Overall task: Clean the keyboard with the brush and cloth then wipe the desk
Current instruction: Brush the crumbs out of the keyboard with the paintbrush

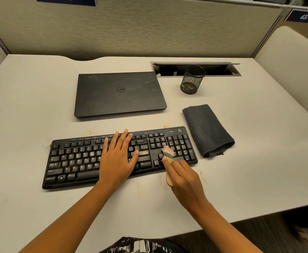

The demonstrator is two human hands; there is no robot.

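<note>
— While sweeping from the left edge, what first on the pale desk (21, 110)?
— Black Logitech keyboard (72, 161), lying slantwise near the front edge, dusty on the letter keys. Just beyond its far rim, brownish crumbs (89, 132).
— And on the keys?
— Left hand (116, 157), laid flat over the middle of the board, fingers straight and spread, tips reaching the function row, thumb out toward the Enter key. Rests there, grips nothing.
— Behind that?
— Closed black Dell laptop (119, 94), lid smudged, apart from the keyboard, logo upside down to the wearer.
— Further right?
— Small brush (168, 154) with a pale wooden handle and a metal ferrule, bristles blurred, down on the keys between the arrow block and the number pad. Gripped by the right hand (184, 179), fingers curled round the handle, one fingertip up by the ferrule, wrist over the desk in front of the keyboard's right end.
— More crumbs?
— Yes, scattered on the desk near that wrist.
— And past the brush?
— At the back, black mesh pen cup (192, 80), upright just in front of an open cable slot (222, 69). Nearer, folded dark grey cloth (207, 128), flat on the desk just beside the keyboard's right end, touched by neither hand. Up on the partition, blue plate (303, 16) reading 437.
</note>
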